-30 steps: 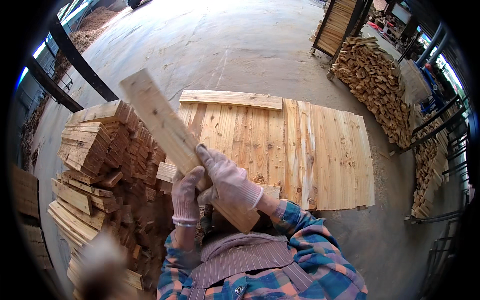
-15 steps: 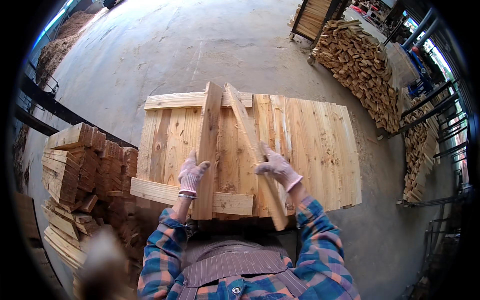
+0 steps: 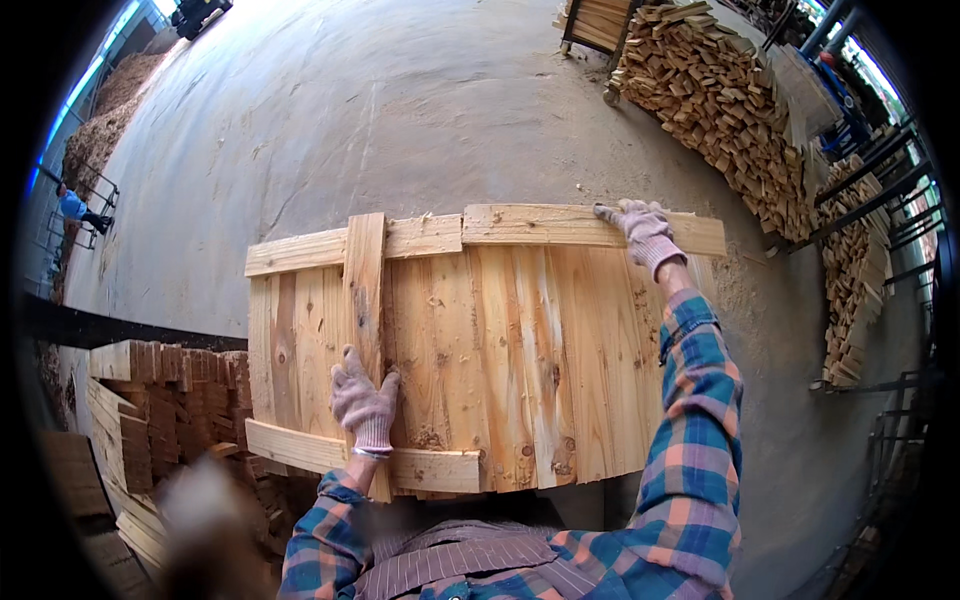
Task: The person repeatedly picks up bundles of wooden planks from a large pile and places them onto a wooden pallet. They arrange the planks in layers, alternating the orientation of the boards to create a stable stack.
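Pale-yellow wood, a narrow board [image 3: 545, 225] lies along the far edge of a plank panel [image 3: 520, 370], beneath the gloved right hand [image 3: 645, 235], whose grip I cannot tell. Well apart from it, the gloved left hand [image 3: 364, 408] clasps a second board [image 3: 366, 290] laid across two crosspieces [image 3: 436, 470]. Stacked lumber [image 3: 190, 385] stands left; piled wood pieces [image 3: 720, 115] lie farther off, right.

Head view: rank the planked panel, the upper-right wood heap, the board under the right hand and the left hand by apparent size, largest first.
1. Planked panel
2. Upper-right wood heap
3. Board under the right hand
4. Left hand
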`<state>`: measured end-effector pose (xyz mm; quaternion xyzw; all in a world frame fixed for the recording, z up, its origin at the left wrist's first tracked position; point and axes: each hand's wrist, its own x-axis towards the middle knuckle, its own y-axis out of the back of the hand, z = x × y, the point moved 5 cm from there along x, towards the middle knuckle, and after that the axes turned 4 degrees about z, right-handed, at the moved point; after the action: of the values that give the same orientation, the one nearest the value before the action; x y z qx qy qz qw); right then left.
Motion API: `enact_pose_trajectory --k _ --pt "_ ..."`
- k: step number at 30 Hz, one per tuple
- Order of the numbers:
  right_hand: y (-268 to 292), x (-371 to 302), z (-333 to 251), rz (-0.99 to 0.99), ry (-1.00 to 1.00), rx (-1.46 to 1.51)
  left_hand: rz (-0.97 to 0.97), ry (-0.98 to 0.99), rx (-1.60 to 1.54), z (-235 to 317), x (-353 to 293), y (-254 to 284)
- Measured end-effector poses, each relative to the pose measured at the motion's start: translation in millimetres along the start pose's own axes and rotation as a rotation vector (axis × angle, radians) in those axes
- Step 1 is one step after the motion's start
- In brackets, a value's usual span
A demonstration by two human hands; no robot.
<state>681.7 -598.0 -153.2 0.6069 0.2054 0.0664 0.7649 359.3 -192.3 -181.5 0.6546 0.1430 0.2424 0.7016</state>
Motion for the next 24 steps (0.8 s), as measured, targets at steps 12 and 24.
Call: enact_pose_trajectory --k 12,24 --pt "-33.3 27.8 -3.5 0.002 -0.122 0.13 -0.045 0.048 0.162 -9.5 -0.9 -21.6" --pt "-20.2 17.4 -75.1 0.247 -0.242 0.403 0.26 -0.175 0.269 -28.1 -15.6 -36.0"
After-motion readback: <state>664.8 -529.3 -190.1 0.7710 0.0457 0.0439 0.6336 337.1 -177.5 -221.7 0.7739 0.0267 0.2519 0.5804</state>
